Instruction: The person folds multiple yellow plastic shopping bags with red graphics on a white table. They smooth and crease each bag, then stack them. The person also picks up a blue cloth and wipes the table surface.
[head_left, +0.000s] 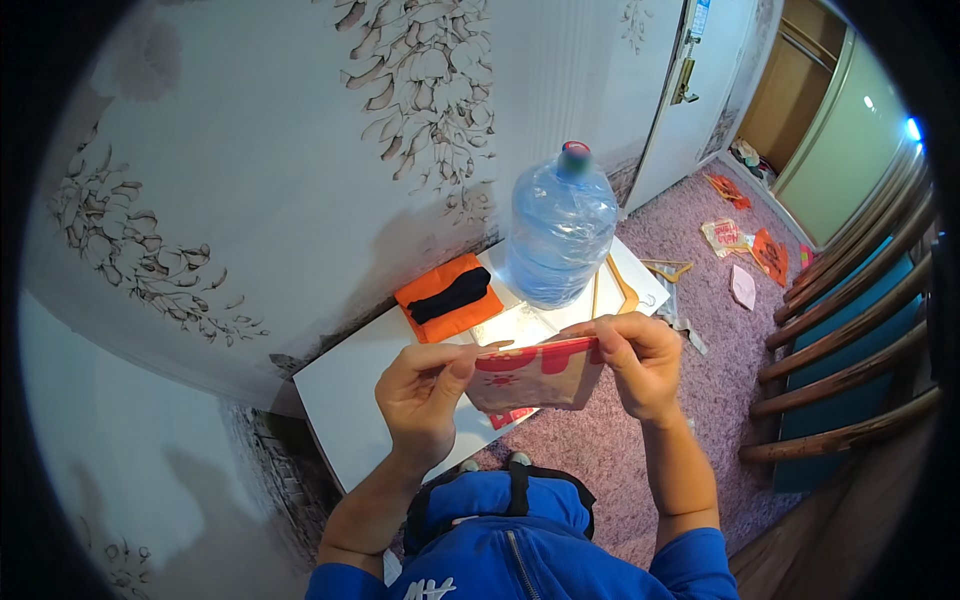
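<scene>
Between both hands, above the white table (367, 390), stretches a small red and translucent plastic pouch (534, 379) with a printed pattern. My left hand (420, 397) pinches the left end of its top edge between thumb and fingers. The right end is gripped the same way by my right hand (637, 367). Behind the pouch, on the table, a folded orange cloth (431, 326) carries a folded black cloth item (450, 294). Part of a red-printed item (511, 418) shows on the table below the pouch; the rest is hidden.
A large blue water jug (562, 232) stands on the table beside a wooden hanger (621, 285). Plastic bags (769, 255), a pale pink item (742, 287) and another hanger (670, 268) lie on the pink carpet (600, 465). Wooden rails (840, 382) border the right.
</scene>
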